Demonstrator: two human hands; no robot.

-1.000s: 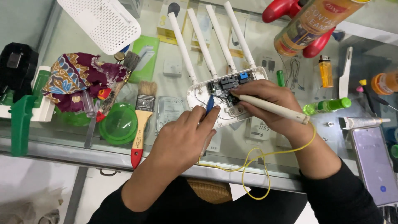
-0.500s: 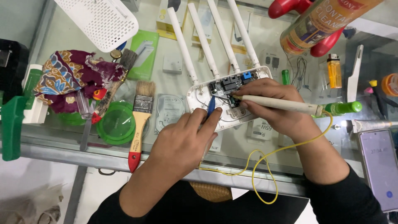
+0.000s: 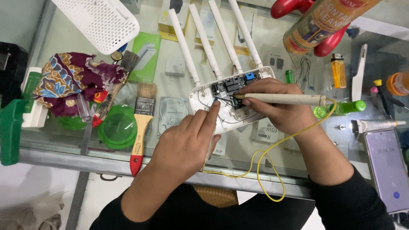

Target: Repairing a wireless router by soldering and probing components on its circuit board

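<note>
glass table (image 3: 179, 55), brush (image 3: 142, 121) beside green lid (image 3: 117, 127)

spray can (image 3: 324, 21): top cut off | phone (image 3: 390, 170): edge-cropped | iron tip (image 3: 235, 97): contact unclear

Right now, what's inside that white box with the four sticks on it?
The open router shows a dark circuit board with a blue part and thin wires. The right hand with its soldering iron covers the rest, and the left hand hides the near corner.

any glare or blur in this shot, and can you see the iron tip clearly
Head view: sharp overall, even light, faint reflections on the glass table; the soldering iron is crisp, but its tip is hidden among dark parts on the open router.
</note>
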